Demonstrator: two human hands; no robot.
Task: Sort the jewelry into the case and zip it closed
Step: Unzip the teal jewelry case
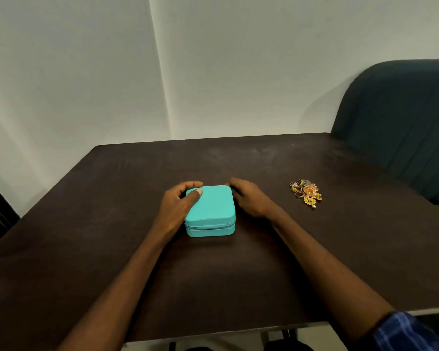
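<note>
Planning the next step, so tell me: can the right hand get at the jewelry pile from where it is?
Probably yes: the right hand sits beside the case, with only bare table between it and the jewelry pile.

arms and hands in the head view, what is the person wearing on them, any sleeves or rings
Both forearms are bare from the wrist up. The right arm has a blue plaid sleeve pushed up near the elbow, at the lower right corner of the frame. No sleeve shows on the left arm within the frame. No ring, watch or bracelet is visible on the left hand or the right hand.
</note>
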